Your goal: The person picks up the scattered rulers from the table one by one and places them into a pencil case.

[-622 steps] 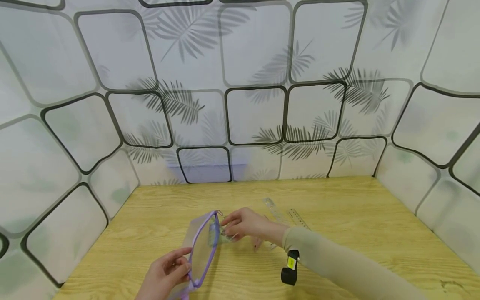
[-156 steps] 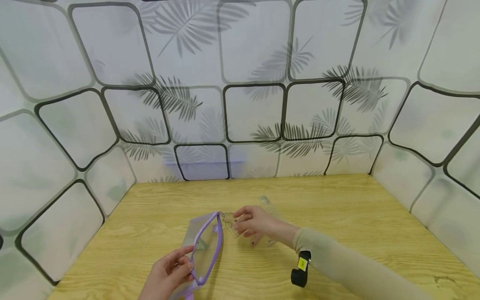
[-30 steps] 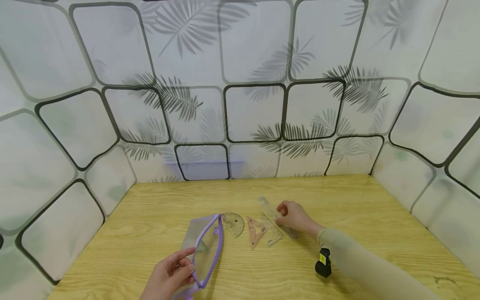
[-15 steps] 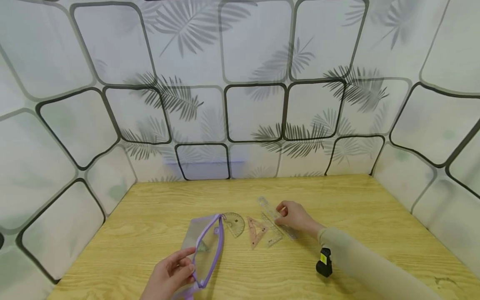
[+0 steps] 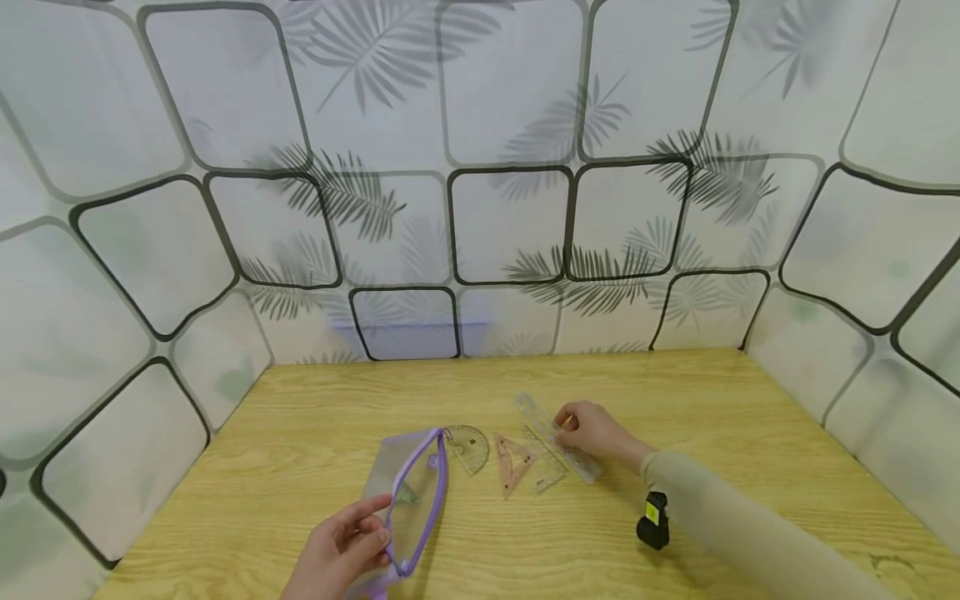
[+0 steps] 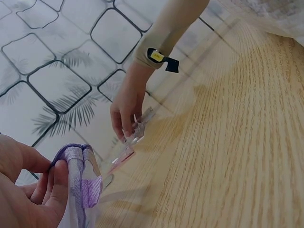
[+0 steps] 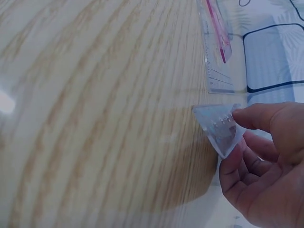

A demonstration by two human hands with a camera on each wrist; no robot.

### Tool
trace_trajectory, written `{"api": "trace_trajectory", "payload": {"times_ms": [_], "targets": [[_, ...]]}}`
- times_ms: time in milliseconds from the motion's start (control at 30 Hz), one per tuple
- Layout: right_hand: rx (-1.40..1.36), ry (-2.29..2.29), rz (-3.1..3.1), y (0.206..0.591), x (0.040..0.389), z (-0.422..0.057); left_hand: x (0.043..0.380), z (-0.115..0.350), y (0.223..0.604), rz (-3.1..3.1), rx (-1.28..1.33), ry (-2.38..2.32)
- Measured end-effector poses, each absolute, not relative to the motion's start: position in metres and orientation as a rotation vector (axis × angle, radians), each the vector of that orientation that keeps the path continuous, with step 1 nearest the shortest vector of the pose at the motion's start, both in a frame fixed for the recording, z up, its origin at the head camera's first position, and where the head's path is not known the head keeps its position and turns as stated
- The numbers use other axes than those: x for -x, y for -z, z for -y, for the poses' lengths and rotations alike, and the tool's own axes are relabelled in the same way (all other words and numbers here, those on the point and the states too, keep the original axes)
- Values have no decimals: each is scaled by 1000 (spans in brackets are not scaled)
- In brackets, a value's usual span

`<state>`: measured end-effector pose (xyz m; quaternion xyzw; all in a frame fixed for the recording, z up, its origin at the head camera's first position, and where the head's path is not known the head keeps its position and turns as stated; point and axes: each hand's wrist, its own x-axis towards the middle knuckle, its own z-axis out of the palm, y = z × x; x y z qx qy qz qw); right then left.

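My left hand (image 5: 333, 546) pinches the rim of a translucent zip pouch (image 5: 386, 467) with purple edging, its mouth gaping. Through its side a small greenish piece (image 5: 406, 493) shows. My right hand (image 5: 596, 433) pinches a clear ruler (image 5: 532, 408) between thumb and fingers; in the right wrist view the near end of the ruler (image 7: 219, 126) is tilted up off the table. Left of it lie a shorter clear ruler (image 5: 551, 479), a pinkish set square (image 5: 506, 475) and a clear protractor (image 5: 469, 448), which touches or nearly touches the pouch's zip end.
The wood-grain table (image 5: 300, 417) reaches back to a wall covering (image 5: 510, 225) printed with leaves and rounded outlines, which also rises at both sides. A black wrist camera (image 5: 653, 521) sits on the right sleeve.
Over five seconds my right hand has left the protractor beside the pouch and moved right to the long ruler. In the last half second the ruler has tilted slightly. My left hand stays put.
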<state>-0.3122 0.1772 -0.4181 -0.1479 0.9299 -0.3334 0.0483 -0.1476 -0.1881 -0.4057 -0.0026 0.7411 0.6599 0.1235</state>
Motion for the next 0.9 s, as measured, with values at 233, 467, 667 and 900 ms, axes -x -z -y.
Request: {"api": "trace_trajectory", "payload": {"times_ms": [233, 467, 667, 900], "targets": [[465, 1036, -2788, 416, 312, -179, 147, 188, 405, -2164, 19, -1920], [446, 1045, -2774, 417, 310, -180, 148, 188, 406, -2160, 22, -1924], [403, 1059, -2755, 419, 311, -180, 149, 187, 407, -2171, 29, -1916], [381, 1098, -2731, 419, 313, -181, 149, 187, 407, -2170, 37, -1913]]}}
